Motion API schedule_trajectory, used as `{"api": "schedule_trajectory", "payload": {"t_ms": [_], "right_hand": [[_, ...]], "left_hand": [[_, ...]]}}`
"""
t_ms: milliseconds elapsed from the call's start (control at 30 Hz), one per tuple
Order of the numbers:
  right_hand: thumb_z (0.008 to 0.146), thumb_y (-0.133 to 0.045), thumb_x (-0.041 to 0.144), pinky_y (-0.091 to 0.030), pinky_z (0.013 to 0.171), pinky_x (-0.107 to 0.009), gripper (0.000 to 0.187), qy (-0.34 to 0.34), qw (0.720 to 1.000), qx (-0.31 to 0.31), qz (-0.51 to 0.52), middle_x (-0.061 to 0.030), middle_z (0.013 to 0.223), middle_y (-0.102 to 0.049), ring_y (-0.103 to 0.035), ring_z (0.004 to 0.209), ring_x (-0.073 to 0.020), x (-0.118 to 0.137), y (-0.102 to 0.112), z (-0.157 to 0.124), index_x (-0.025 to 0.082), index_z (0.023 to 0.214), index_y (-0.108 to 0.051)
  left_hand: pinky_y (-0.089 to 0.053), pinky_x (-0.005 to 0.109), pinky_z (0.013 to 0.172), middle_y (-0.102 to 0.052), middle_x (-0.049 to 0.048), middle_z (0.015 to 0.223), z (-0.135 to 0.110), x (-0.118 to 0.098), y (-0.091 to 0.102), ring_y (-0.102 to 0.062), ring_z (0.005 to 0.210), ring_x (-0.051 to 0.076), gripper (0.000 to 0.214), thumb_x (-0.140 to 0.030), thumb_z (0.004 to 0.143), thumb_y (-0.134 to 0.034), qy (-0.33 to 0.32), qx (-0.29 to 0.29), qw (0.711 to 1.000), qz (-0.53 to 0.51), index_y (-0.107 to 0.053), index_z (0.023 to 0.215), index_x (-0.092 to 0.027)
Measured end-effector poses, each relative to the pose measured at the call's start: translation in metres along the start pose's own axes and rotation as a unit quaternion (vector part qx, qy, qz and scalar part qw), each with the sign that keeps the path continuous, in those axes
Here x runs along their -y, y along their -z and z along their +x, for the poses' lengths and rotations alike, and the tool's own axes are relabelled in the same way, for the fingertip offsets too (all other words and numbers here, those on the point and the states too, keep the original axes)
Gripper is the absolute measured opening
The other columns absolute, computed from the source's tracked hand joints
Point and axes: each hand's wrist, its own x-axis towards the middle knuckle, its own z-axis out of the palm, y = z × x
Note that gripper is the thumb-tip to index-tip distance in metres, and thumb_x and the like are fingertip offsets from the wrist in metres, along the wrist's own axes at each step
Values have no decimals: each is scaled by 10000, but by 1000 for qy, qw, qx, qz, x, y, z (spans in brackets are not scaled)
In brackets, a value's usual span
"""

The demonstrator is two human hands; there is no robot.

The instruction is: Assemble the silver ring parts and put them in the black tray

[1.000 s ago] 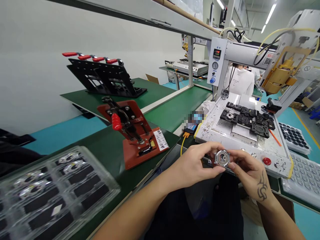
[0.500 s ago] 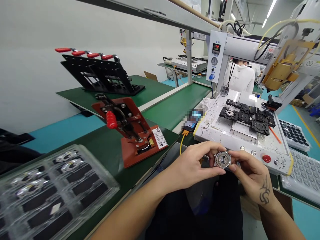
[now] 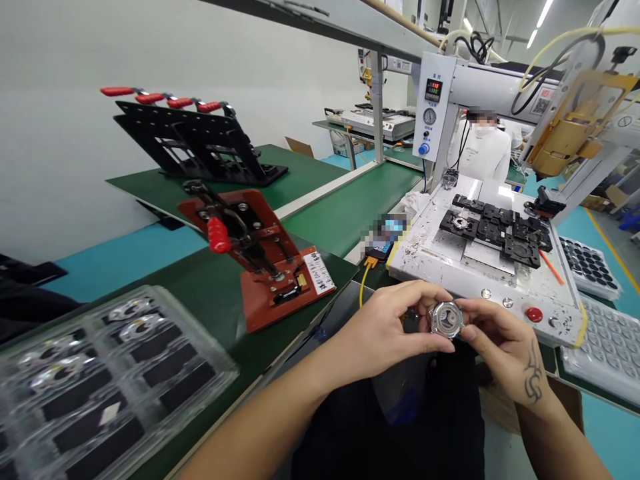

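Note:
Between my two hands is a round, silver watch case (image 3: 447,320), held up over my lap with its open ring side facing me. My left hand (image 3: 387,327) grips its left edge, thumb below and fingers above. The right hand (image 3: 500,337) pinches the opposite edge between thumb and fingers. Beyond them stands a white bench machine (image 3: 435,263) with black fixture blocks (image 3: 493,230) on its bed. A similar silver ring part (image 3: 461,223) sits in one of these blocks.
At left lies a clear plastic tray (image 3: 195,333) with several silver parts. A red-brown clamp fixture (image 3: 257,260) and a black fixture with red handles (image 3: 200,147) stand behind it. A phone (image 3: 387,237) lies beside the machine; trays (image 3: 603,347) sit at right. A person (image 3: 483,150) is behind.
The watch case has turned slightly in my fingers. Both hands keep their hold on it. My view has shifted a little, and the person behind the machine has raised their head.

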Motion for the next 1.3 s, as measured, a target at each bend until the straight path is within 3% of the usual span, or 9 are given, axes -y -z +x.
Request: {"api": "schedule_trajectory", "payload": {"t_ms": [167, 400, 633, 867, 1167, 1300], "right_hand": [[1013, -783, 371, -680, 769, -298, 257, -41, 998, 6, 50, -55, 1024, -830, -799, 903, -212, -3, 1, -1, 306, 1261, -803], [999, -792, 430, -693, 743, -309, 278, -48, 998, -1, 44, -76, 1001, -834, -807, 877, -224, -2, 0, -1, 277, 1230, -814], [1007, -796, 342, -684, 789, -269, 238, -40, 997, 2, 72, -34, 1019, -840, -808, 903, -192, -1, 0, -1, 334, 1244, -813], [1017, -779, 303, -680, 772, -284, 256, -20, 999, 7, 27, -36, 1001, -814, -794, 894, -199, 2, 1, -2, 323, 1271, -799], [1042, -733, 258, -632, 735, -278, 263, 20, 998, 0, -54, -33, 988, -789, -756, 844, -183, -1, 4, -3, 301, 1299, -773], [1049, -706, 213, -629, 799, -295, 308, 47, 995, -7, -91, -22, 1025, -791, -757, 892, -186, -4, 4, -8, 318, 1337, -746]], "left_hand": [[-558, 254, 705, -751, -5, 926, -1, -6, -4, -649, 754, 142, 449, -325, 754, -1002, 52, -14, 998, -40, -777, 1122, -200], [-572, 265, 683, -760, 1, 913, -3, -11, -5, -646, 731, 144, 454, -334, 746, -1001, 68, -18, 996, -48, -774, 1117, -205], [-530, 243, 654, -720, -24, 857, -3, -9, -4, -604, 701, 126, 441, -303, 726, -1014, 78, -19, 995, -57, -786, 1089, -201], [-544, 256, 693, -746, -7, 928, 0, -6, -1, -646, 758, 146, 443, -303, 742, -1009, 56, -1, 998, -42, -779, 1109, -207], [-561, 280, 825, -768, 13, 1007, 4, 7, -2, -681, 884, 171, 403, -298, 814, -965, -20, 10, 999, 34, -765, 1150, -201], [-562, 271, 821, -766, 9, 1020, 10, 16, -7, -681, 865, 159, 379, -277, 842, -936, -54, 27, 997, 52, -749, 1163, -201]]}}
